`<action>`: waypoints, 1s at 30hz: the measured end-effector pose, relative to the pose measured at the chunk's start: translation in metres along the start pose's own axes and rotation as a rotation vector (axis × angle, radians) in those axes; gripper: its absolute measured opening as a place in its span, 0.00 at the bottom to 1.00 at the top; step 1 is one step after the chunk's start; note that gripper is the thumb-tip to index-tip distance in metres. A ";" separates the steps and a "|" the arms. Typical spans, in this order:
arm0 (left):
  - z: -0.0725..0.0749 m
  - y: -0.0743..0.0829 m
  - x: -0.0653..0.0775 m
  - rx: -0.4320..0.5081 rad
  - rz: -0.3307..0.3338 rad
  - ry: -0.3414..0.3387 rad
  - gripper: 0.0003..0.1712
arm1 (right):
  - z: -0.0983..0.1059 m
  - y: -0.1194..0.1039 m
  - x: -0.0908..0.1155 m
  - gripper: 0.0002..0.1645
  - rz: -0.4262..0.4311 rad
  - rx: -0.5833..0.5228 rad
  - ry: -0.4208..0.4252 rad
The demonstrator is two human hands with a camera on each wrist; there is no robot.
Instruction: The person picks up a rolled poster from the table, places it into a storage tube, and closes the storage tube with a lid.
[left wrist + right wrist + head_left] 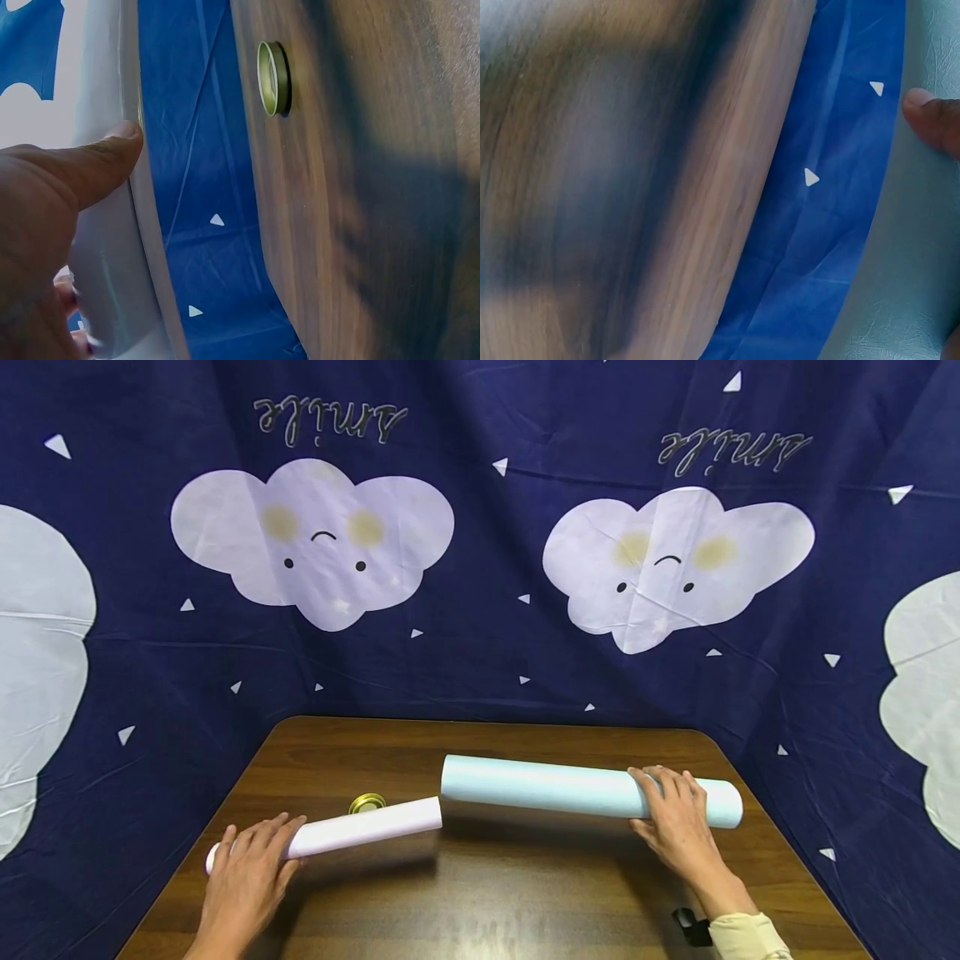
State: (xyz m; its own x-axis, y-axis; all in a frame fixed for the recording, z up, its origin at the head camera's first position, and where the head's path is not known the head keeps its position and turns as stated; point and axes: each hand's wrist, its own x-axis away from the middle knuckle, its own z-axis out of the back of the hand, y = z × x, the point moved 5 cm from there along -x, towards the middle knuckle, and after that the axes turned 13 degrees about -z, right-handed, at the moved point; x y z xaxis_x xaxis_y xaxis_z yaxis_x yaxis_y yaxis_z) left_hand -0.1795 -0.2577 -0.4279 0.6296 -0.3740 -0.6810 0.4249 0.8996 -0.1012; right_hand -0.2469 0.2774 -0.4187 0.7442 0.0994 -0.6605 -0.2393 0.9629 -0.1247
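Note:
My left hand [247, 868] grips a slim white roll [367, 827] near its left end, and the roll slants up to the right above the table. In the left wrist view the thumb [112, 154] lies along the white roll, by a long edge. My right hand [675, 818] grips a thicker light blue roll [536, 783] toward its right end, fingers over the top. The blue roll is held nearly level over the table, its left end close to the white roll's right end. In the right wrist view, the thumb [934, 120] presses against the blue roll's lightly creased surface [907, 247].
A shallow gold ring-shaped item [274, 79] sits on the wooden table [480, 893], partly behind the white roll in the head view. A small black object [692, 927] is beside the right sleeve. Navy cloth [487, 568] with printed clouds surrounds the table's back and sides.

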 end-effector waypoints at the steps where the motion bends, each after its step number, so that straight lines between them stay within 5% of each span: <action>1: 0.000 -0.001 -0.001 -0.004 0.000 0.007 0.43 | 0.001 0.000 0.000 0.53 0.001 -0.002 0.004; 8: 0.002 -0.008 -0.004 -0.019 0.001 0.037 0.46 | 0.004 0.003 -0.001 0.53 0.010 -0.002 0.007; 14: 0.003 -0.015 -0.005 -0.017 0.000 0.046 0.37 | 0.006 0.005 0.000 0.53 0.022 -0.001 0.010; 20: 0.004 -0.021 -0.009 -0.017 -0.003 0.064 0.44 | 0.009 0.007 0.000 0.52 0.039 -0.012 0.017; 25: 0.005 -0.023 -0.013 -0.008 -0.030 0.073 0.30 | 0.012 0.007 0.001 0.52 0.055 -0.027 0.022; 30: 0.004 -0.024 -0.016 -0.001 -0.037 0.083 0.33 | 0.012 0.007 0.000 0.53 0.065 -0.032 0.017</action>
State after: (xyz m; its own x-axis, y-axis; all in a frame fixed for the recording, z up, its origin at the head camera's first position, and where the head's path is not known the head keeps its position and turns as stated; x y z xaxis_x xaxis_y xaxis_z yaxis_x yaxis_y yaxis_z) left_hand -0.1972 -0.2737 -0.4115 0.5571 -0.3868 -0.7348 0.4459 0.8859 -0.1283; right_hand -0.2407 0.2875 -0.4106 0.7158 0.1566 -0.6805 -0.3069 0.9459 -0.1050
